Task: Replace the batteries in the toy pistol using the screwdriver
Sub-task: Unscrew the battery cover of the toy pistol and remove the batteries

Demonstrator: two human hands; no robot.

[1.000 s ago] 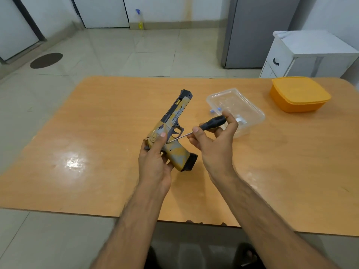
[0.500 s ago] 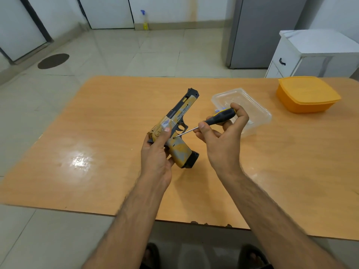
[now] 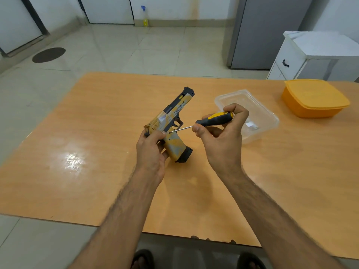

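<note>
Above table (image 3: 81,133): left hand (image 3: 150,150) grips pistol (image 3: 171,123), right hand (image 3: 221,136) screwdriver (image 3: 213,119); screw unseen.

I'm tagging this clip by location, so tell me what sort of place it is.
Probably a home kitchen or utility room: tiled floor, a grey fridge by the wall, a spray bottle, food boxes on the table.

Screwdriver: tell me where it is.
In the head view the screwdriver is mid-frame, held in the right hand, its tip against the toy pistol.
</note>
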